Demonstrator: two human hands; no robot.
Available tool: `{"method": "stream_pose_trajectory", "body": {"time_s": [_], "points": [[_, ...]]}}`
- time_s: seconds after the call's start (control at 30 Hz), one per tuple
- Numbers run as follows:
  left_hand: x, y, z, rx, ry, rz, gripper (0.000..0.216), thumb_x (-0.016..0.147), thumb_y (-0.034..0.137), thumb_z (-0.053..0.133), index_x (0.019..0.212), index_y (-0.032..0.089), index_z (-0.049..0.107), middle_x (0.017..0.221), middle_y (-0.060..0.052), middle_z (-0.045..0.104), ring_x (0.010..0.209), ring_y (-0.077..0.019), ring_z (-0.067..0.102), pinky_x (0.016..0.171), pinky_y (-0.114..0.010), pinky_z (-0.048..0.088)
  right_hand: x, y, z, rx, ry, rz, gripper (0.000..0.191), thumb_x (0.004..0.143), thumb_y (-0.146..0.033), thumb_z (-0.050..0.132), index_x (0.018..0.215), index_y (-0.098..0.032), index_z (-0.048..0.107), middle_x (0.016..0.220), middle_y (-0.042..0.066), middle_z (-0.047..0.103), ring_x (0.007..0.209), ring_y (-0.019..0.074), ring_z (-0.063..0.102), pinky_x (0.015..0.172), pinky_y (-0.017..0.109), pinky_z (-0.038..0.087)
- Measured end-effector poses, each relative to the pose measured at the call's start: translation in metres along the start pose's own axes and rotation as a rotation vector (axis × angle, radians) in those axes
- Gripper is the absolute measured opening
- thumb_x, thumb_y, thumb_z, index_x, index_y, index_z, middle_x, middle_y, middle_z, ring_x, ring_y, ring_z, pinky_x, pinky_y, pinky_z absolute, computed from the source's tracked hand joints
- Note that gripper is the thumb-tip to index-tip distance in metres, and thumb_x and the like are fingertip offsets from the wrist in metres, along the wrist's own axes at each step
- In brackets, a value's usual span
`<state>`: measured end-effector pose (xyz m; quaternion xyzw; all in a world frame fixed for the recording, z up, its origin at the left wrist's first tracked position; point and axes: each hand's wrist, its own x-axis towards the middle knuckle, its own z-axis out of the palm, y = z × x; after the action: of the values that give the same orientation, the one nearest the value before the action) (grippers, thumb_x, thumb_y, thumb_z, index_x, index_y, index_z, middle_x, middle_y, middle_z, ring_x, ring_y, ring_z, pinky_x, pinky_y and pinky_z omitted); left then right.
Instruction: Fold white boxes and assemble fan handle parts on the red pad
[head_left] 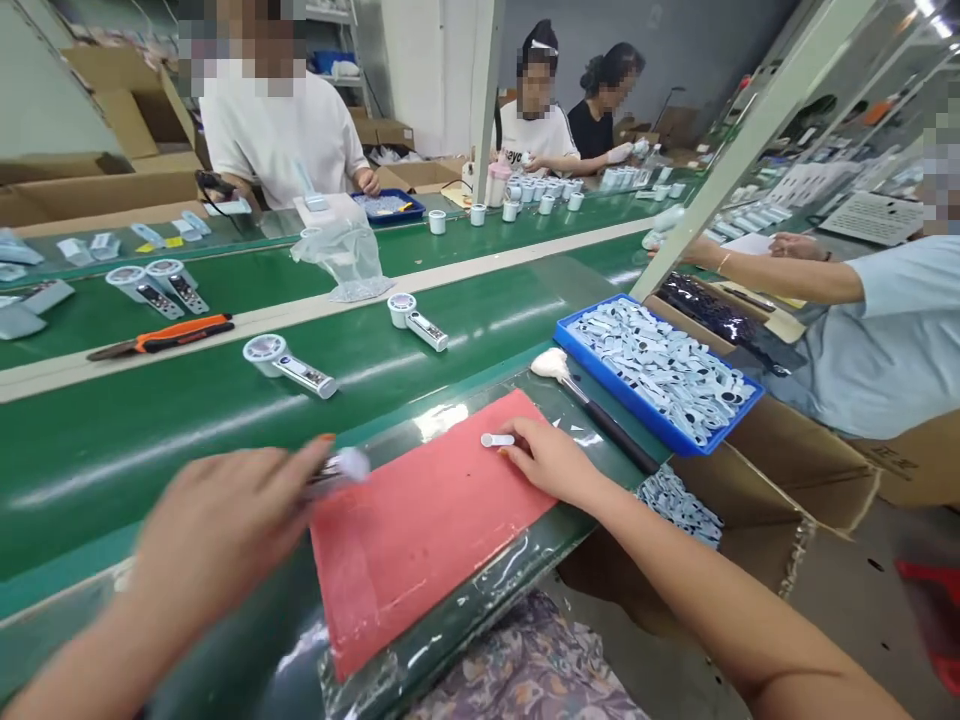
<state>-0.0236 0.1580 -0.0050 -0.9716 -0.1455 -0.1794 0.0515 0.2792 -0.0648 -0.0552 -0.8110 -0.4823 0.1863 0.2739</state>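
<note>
My left hand (225,510), smeared by motion, is closed around a pale silvery device (341,468) at the left edge of a red mat (420,540). Blur hides that device's details. Over the mat's far right part, my right hand (551,455) pinches a small white plastic piece (496,440) with a rounded end. Beyond my hands, two round-headed handheld devices (289,368) with open handles lie on the green conveyor belt (187,430). A hammer (600,410) with a white wrapped head and black handle lies right of the mat.
A blue tray (637,400) heaped with pale plastic pieces stands at the right, above a cardboard box (780,490) holding more. Orange-handled pliers (161,337) and a plastic bag (349,250) lie along the belt's divider. Several co-workers sit across and to the right.
</note>
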Motion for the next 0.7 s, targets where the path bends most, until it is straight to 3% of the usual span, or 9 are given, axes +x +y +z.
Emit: {"method": "stream_pose_trajectory", "body": {"time_s": [0.1, 0.17, 0.23, 0.4, 0.57, 0.7], "points": [[0.029, 0.076, 0.026, 0.103, -0.061, 0.149, 0.04, 0.096, 0.019, 0.057, 0.136, 0.023, 0.058, 0.089, -0.007, 0.066, 0.081, -0.0302, 0.062, 0.07, -0.042, 0.042, 0.0, 0.002, -0.002, 0.002, 0.009, -0.019, 0.013, 0.096, -0.017, 0.061, 0.105, -0.022, 0.069, 0.107, 0.004, 0.075, 0.093, 0.021, 0.068, 0.078, 0.031, 0.046], [0.044, 0.102, 0.036, 0.084, -0.121, 0.153, 0.043, 0.092, 0.019, 0.067, 0.135, 0.019, 0.058, 0.093, -0.008, 0.067, 0.086, -0.0312, 0.062, 0.074, -0.044, 0.045, -0.003, 0.004, -0.003, 0.014, 0.012, -0.042, 0.015, 0.097, -0.018, 0.06, 0.107, -0.023, 0.07, 0.109, 0.004, 0.075, 0.095, 0.0209, 0.068, 0.08, 0.032, 0.047], [0.049, 0.106, 0.039, 0.021, -0.18, 0.112, 0.042, 0.089, 0.023, 0.073, 0.129, 0.018, 0.06, 0.1, -0.009, 0.068, 0.093, -0.0313, 0.063, 0.079, -0.044, 0.048, -0.007, 0.003, -0.003, 0.054, 0.04, -0.072, 0.016, 0.096, -0.019, 0.06, 0.107, -0.023, 0.071, 0.105, 0.004, 0.074, 0.089, 0.02, 0.067, 0.078, 0.032, 0.047], [0.037, 0.083, 0.035, -0.199, -0.244, -0.048, 0.021, 0.093, 0.033, 0.07, 0.11, 0.021, 0.066, 0.106, -0.007, 0.066, 0.094, -0.0269, 0.061, 0.08, -0.041, 0.051, -0.016, -0.024, 0.005, 0.25, 0.112, -0.265, 0.015, 0.096, -0.021, 0.06, 0.103, -0.023, 0.073, 0.094, 0.002, 0.072, 0.074, 0.0157, 0.062, 0.068, 0.029, 0.046], [0.026, 0.085, 0.044, -0.389, -0.078, -0.134, 0.025, 0.093, 0.037, 0.069, 0.111, 0.021, 0.066, 0.104, -0.007, 0.064, 0.095, -0.0249, 0.061, 0.082, -0.039, 0.052, -0.005, -0.059, 0.021, 0.118, -0.001, -0.442, 0.019, 0.097, -0.017, 0.06, 0.109, -0.022, 0.074, 0.1, 0.004, 0.071, 0.088, 0.0193, 0.064, 0.074, 0.032, 0.048], [0.022, 0.091, 0.048, -0.439, 0.061, -0.086, 0.025, 0.098, 0.038, 0.061, 0.117, 0.021, 0.064, 0.109, -0.008, 0.066, 0.101, -0.0253, 0.062, 0.086, -0.041, 0.052, 0.006, -0.064, 0.026, -0.01, -0.074, -0.467, 0.023, 0.097, -0.017, 0.061, 0.116, -0.019, 0.074, 0.103, 0.007, 0.07, 0.097, 0.0235, 0.063, 0.081, 0.038, 0.05]]}}
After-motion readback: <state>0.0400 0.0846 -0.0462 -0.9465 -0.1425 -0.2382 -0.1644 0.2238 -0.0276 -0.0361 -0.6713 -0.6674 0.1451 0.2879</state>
